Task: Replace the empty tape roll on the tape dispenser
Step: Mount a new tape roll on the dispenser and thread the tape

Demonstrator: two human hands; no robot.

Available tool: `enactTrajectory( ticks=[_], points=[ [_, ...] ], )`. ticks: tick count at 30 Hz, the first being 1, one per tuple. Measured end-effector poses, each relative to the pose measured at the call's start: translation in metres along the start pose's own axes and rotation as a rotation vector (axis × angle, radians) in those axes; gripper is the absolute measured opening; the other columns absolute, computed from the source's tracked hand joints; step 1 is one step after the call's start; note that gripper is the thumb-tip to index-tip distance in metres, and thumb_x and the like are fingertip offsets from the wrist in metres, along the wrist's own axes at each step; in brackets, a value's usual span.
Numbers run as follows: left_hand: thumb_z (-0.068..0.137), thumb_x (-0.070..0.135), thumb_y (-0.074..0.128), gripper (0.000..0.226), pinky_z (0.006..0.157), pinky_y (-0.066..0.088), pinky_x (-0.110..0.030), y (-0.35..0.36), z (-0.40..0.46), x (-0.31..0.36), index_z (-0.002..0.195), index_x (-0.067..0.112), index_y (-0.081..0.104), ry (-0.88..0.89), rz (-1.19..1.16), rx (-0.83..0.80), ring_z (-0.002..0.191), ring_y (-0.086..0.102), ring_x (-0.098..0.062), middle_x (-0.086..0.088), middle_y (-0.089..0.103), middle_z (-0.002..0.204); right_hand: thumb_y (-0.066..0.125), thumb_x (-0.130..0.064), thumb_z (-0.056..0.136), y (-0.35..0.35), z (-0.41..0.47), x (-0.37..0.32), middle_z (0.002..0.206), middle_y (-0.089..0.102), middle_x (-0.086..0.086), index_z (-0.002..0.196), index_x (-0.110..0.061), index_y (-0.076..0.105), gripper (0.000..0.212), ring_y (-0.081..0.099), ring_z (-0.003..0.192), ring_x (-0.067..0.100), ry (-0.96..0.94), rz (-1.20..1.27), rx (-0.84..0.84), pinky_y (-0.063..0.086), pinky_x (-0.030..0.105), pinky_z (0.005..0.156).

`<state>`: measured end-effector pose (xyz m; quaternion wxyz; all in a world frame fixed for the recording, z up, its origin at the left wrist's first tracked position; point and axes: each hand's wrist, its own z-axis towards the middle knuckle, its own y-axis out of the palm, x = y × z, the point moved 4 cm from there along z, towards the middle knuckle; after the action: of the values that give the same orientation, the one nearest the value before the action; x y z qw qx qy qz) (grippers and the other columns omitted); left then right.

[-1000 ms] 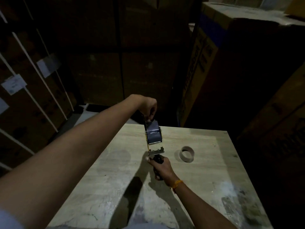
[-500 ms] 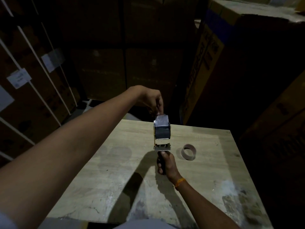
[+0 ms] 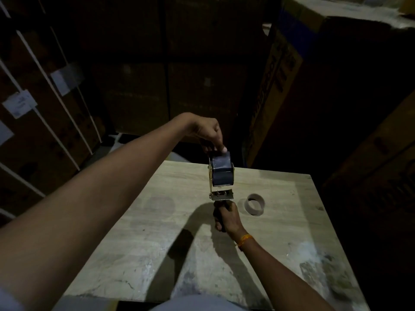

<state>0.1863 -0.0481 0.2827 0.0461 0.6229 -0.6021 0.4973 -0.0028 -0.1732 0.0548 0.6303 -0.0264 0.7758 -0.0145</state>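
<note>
A hand-held tape dispenser (image 3: 221, 196) stands upright over the wooden table (image 3: 157, 232), metal frame pointing away from me. My right hand (image 3: 225, 217) is closed around its dark handle. A full roll of tape (image 3: 221, 171) sits in the frame, its shiny face toward me. My left hand (image 3: 207, 134) reaches over from the left, with fingertips pinching the top far edge of the roll; what lies under the fingers is hidden. The empty cardboard core (image 3: 254, 204) lies on the table just right of the dispenser.
Stacked cardboard boxes (image 3: 292, 75) wall the table at the back and right. Strapped cartons with white labels (image 3: 21, 104) rise on the left. The scene is dim. The table's near right part carries white and dark stains (image 3: 318, 265).
The dispenser has been lifted and set more upright, moving slightly right. My left hand rose with it and its fingers now sit on the top of the roll.
</note>
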Motion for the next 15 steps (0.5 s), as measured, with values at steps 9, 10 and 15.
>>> enactTrajectory(
  ticks=[9, 10, 15],
  points=[
    [0.090, 0.035, 0.079, 0.026, 0.076, 0.054, -0.032, 0.005, 0.009, -0.011, 0.069, 0.021, 0.075, -0.025, 0.040, 0.044, 0.085, 0.069, -0.013, 0.007, 0.073, 0.074, 0.049, -0.082, 0.084, 0.004, 0.000, -0.015, 0.053, 0.046, 0.010, 0.068, -0.011, 0.054, 0.073, 0.039, 0.038, 0.018, 0.079, -0.002, 0.032, 0.035, 0.024, 0.042],
    [0.089, 0.036, 0.079, 0.027, 0.075, 0.053, -0.031, 0.006, 0.010, -0.013, 0.066, 0.022, 0.074, -0.023, 0.048, 0.052, 0.082, 0.069, -0.012, 0.007, 0.072, 0.071, 0.047, -0.085, 0.083, 0.004, 0.000, -0.017, 0.053, 0.046, 0.010, 0.066, -0.012, 0.053, 0.076, 0.039, 0.038, 0.018, 0.083, -0.006, 0.040, 0.034, 0.024, 0.042],
    [0.090, 0.043, 0.077, 0.031, 0.075, 0.054, -0.033, 0.009, 0.014, -0.025, 0.065, 0.023, 0.073, -0.009, 0.042, 0.086, 0.075, 0.071, -0.009, 0.008, 0.073, 0.068, 0.048, -0.091, 0.077, 0.005, -0.003, -0.019, 0.052, 0.044, 0.008, 0.061, -0.016, 0.049, 0.077, 0.037, 0.040, 0.018, 0.123, -0.014, 0.039, 0.034, 0.025, 0.043]
  ],
)
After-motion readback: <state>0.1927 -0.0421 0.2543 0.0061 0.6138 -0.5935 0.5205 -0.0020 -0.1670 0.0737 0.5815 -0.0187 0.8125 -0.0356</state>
